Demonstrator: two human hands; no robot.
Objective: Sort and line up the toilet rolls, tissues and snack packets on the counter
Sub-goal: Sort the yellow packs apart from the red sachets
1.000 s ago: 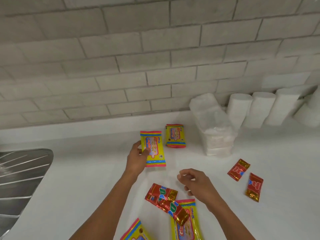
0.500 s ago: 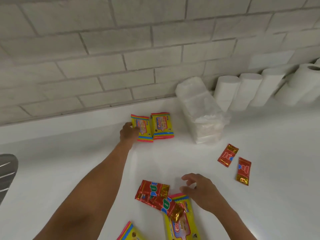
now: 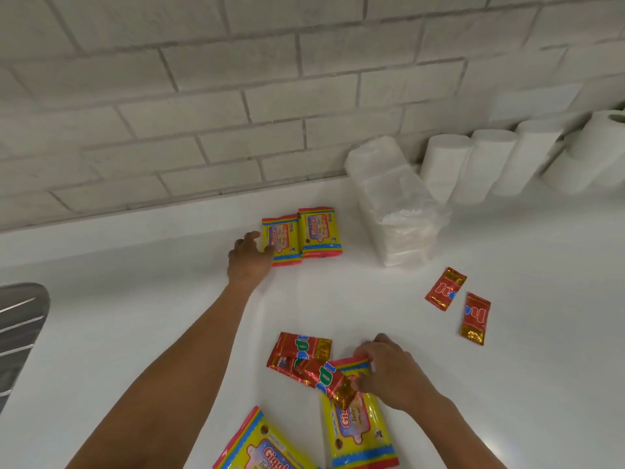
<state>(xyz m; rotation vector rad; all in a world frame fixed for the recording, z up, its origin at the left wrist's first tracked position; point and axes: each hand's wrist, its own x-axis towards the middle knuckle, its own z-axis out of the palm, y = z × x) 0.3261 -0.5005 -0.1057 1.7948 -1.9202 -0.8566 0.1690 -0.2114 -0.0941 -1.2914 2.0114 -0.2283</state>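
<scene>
Toilet rolls (image 3: 480,164) and tissue pack (image 3: 395,204) stand lined at the wall; your left hand (image 3: 248,262), fingers loosely spread, touches the left of two yellow packets (image 3: 282,240) and could shove it askew. Your right hand (image 3: 389,370) pinches a red packet (image 3: 324,377) off the near pile, which may drag its neighbours. Bottom yellow packet (image 3: 267,448) is cut off; small print unreadable.

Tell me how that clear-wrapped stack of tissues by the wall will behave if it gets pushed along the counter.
The tissue pack looks soft: its clear wrap is wrinkled, so it would probably squash rather than slide stiffly. It stands fairly tall and seems to lean, so a high push may tip it. The toilet rolls stand close on its far side and could get knocked.
</scene>
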